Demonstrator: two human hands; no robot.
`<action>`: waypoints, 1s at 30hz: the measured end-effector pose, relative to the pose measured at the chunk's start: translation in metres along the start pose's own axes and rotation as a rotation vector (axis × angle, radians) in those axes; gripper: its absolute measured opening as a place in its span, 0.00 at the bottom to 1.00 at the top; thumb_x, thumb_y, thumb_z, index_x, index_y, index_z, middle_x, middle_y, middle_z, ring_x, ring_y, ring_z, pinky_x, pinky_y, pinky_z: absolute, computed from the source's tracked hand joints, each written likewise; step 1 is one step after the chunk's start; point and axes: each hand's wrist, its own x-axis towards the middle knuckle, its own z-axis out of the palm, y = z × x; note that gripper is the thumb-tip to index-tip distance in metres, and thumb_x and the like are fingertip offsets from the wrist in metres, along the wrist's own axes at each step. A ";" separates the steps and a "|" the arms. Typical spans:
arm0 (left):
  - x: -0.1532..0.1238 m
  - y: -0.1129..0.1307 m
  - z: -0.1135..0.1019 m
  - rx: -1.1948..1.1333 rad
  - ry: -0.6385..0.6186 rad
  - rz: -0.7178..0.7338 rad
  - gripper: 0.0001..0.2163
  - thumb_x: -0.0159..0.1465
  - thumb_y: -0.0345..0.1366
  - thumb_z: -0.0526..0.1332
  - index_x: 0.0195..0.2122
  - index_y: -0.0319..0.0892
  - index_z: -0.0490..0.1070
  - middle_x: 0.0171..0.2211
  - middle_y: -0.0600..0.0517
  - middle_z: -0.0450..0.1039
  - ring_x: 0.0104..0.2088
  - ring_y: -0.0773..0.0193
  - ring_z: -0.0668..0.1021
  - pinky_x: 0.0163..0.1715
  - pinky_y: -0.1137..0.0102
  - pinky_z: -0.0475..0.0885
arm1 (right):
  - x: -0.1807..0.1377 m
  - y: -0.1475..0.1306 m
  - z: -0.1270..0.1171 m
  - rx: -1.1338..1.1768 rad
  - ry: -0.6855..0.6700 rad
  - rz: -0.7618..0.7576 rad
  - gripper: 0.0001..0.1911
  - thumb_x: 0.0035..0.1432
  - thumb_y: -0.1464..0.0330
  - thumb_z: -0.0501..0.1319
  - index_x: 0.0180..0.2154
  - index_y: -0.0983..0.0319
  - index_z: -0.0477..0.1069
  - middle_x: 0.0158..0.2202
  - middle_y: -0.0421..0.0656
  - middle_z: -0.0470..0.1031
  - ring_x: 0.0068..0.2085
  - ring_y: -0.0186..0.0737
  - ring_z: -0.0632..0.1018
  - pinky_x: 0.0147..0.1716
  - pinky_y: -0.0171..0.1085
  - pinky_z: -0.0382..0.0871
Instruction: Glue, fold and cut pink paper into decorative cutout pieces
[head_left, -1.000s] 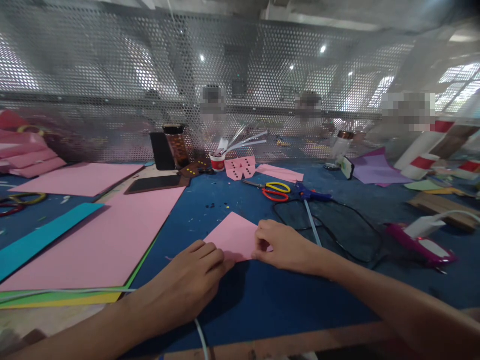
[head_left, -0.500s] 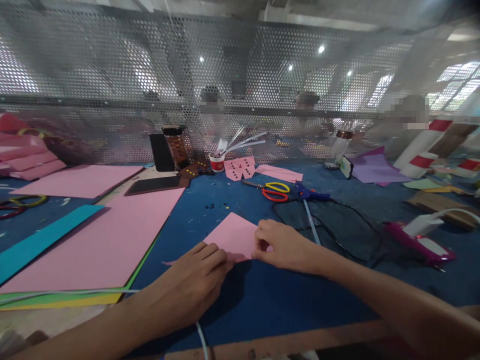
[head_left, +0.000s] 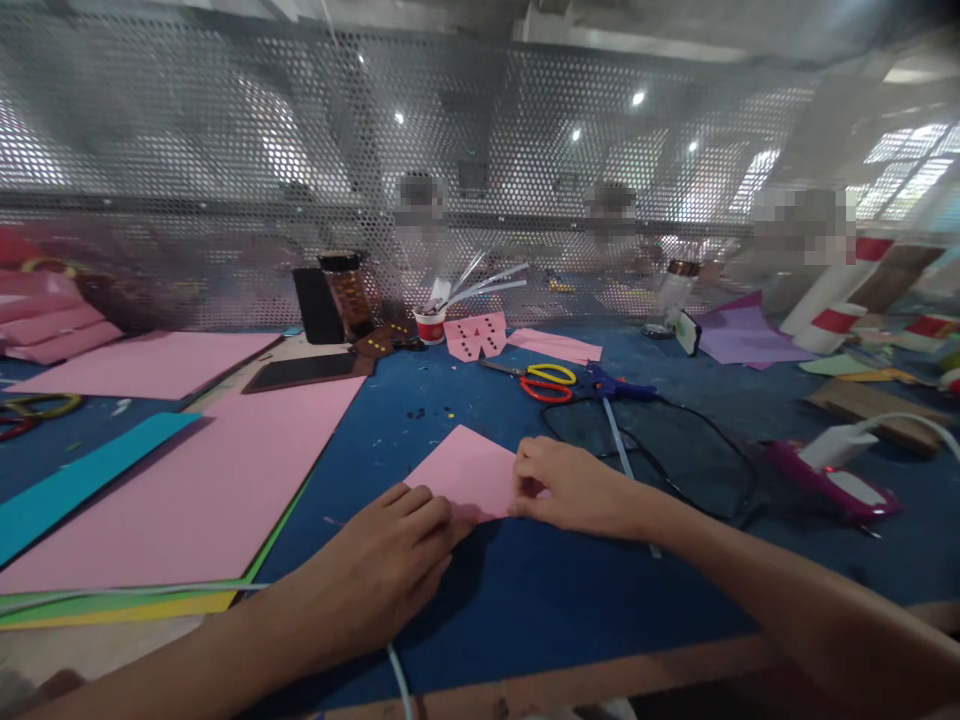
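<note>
A piece of pink paper [head_left: 465, 470] lies on the blue tabletop in front of me, one corner pointing away. My left hand [head_left: 409, 540] is closed on its near left edge, fingers curled and pressed on the paper. At the right edge, my right hand [head_left: 551, 482] pinches the paper between thumb and fingers. The part of the paper under both hands is hidden. Beyond it lie scissors [head_left: 551, 380] with yellow and red handles and a blue glue gun [head_left: 619, 383] with a clear glue stick.
Large pink sheets [head_left: 225, 480] and a teal strip [head_left: 90, 485] lie at left. A paper cup [head_left: 430, 328], a dotted pink cutout [head_left: 476, 338] and a dark phone-like slab [head_left: 300, 371] stand farther back. At right is a magenta power strip [head_left: 832, 485] with cables. A perforated metal screen [head_left: 495, 130] rises behind.
The view has shifted slightly. Both hands keep nearly the same place on the pink paper, with the left hand's grip little altered.
</note>
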 end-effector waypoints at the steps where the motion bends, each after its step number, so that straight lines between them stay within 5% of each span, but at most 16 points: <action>1: 0.000 0.000 0.000 -0.003 -0.008 -0.002 0.18 0.72 0.32 0.50 0.62 0.44 0.60 0.45 0.47 0.70 0.44 0.55 0.71 0.45 0.59 0.64 | 0.000 0.000 0.000 0.001 0.000 0.000 0.09 0.60 0.63 0.65 0.33 0.62 0.73 0.38 0.43 0.71 0.41 0.41 0.72 0.40 0.37 0.62; 19: 0.005 -0.001 0.000 -0.005 -0.013 -0.005 0.19 0.72 0.35 0.52 0.63 0.46 0.59 0.44 0.48 0.69 0.43 0.56 0.70 0.44 0.59 0.62 | -0.001 0.005 -0.006 0.018 -0.054 -0.024 0.08 0.60 0.64 0.65 0.33 0.63 0.73 0.39 0.43 0.71 0.41 0.40 0.72 0.40 0.37 0.64; 30: 0.017 -0.012 0.008 0.071 0.012 0.084 0.22 0.67 0.26 0.53 0.62 0.45 0.60 0.39 0.50 0.70 0.37 0.56 0.70 0.39 0.60 0.59 | -0.002 0.010 -0.009 0.031 -0.070 -0.021 0.08 0.60 0.65 0.65 0.33 0.63 0.74 0.38 0.43 0.71 0.41 0.40 0.72 0.40 0.37 0.64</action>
